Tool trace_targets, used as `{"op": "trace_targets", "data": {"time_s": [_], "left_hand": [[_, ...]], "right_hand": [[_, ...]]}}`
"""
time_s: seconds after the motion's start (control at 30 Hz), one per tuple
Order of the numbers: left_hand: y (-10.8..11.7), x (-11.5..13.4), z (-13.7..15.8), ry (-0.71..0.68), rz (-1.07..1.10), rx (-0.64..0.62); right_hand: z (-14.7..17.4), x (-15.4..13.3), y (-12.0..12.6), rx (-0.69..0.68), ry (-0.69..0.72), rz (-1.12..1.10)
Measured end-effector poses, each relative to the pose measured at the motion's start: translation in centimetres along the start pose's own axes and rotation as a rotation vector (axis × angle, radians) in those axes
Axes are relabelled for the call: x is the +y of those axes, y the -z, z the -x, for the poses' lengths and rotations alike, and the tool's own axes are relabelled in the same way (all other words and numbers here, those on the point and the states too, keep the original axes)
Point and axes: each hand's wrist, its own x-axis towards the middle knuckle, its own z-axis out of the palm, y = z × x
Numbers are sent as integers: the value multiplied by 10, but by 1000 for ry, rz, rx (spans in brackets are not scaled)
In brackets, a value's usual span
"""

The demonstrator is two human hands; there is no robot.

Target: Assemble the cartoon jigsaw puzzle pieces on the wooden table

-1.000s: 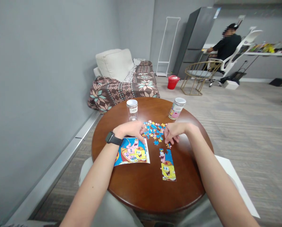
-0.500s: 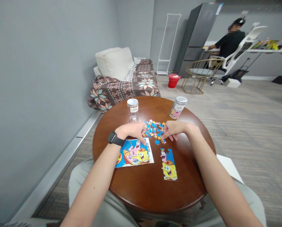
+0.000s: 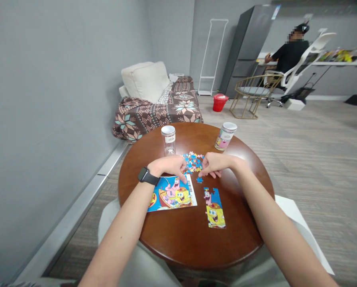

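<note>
My left hand (image 3: 171, 164), a black watch on its wrist, rests at the near left of a heap of jigsaw pieces (image 3: 193, 160). Its thumb is apart from the curled fingers and lies over the printed picture sheet (image 3: 174, 195); nothing shows in its hold. On the heap's right side my right hand (image 3: 214, 162) is closed, thumb and fingertips down at a blue puzzle piece (image 3: 199, 180). Part of the heap is hidden by this hand. Nearer me lies a joined puzzle strip (image 3: 214, 213), showing a yellow face and a pink figure.
Behind the heap, a clear jar (image 3: 169, 143) and a printed jar (image 3: 225, 137) stand on the round wooden table (image 3: 181, 243). Past it are a blanket-covered sofa (image 3: 178, 105), a red bin (image 3: 219, 103) and a gold chair (image 3: 253, 91). A person (image 3: 292, 54) sits farther off.
My right hand has moved slightly left, its fingertips now at the blue puzzle piece. My left hand stays nearly in place. The view has shifted a little.
</note>
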Motion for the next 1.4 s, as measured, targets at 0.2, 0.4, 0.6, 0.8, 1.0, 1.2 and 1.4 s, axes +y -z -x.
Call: {"op": "trace_targets", "data": {"time_s": [0.2, 0.4, 0.6, 0.8, 1.0, 1.2, 1.4], "left_hand": [[1, -4, 1, 46, 22, 17], [-1, -2, -1, 4, 0, 46], [5, -6, 7, 37, 69, 90], [8, -20, 12, 114, 101, 39], [4, -19, 7, 81, 110, 0], [2, -9, 3, 60, 53, 27], [8, -4, 8, 37, 134, 43]], "right_hand": [[-2, -2, -2, 16, -39, 28], [-3, 10, 4, 110, 0, 21], [-6, 11, 3, 314, 121, 20], [-11, 12, 1, 358, 177, 23], [-13, 14, 3, 409, 200, 28], [-14, 14, 3, 416, 221, 26], [-16, 13, 0, 398, 230, 31]]}}
